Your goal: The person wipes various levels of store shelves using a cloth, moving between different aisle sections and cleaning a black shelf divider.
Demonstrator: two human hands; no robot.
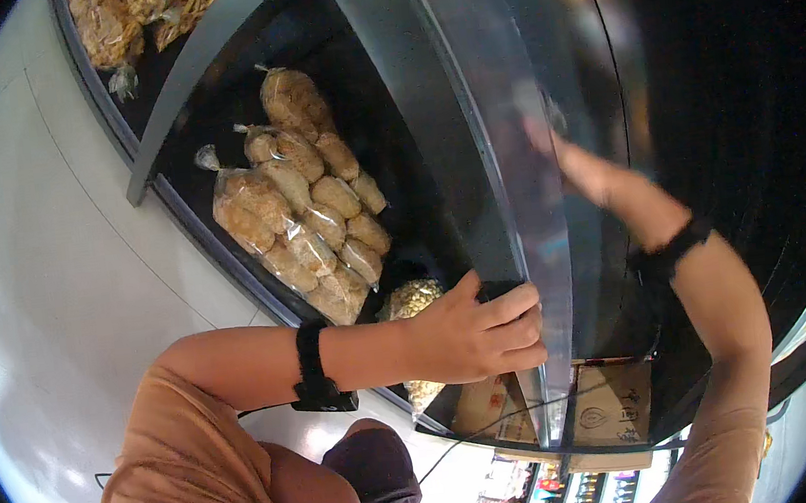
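My left hand (477,336) reaches across from the left, with its fingers curled over the edge of a long grey shelf divider (395,68). A clear plastic panel (550,287) runs along that edge. On the divider's far side is my right hand (551,136), blurred and partly seen through the panel. A small greyish, shiny patch shows at its fingers; whether it holds something is unclear. Left of the divider, clear bags of round, brown, crusted food pieces (302,203) lie on a black shelf (401,229). A bag of pale, small-grained food (415,298) is partly hidden beneath my left forearm.
A grey crossbar (199,66) separates the bags from other bagged snacks (110,24) at top left. Cardboard boxes (610,403) sit at the near end. Stocked store shelves (577,502) stand beyond, and a thin black cable (453,449) hangs across below.
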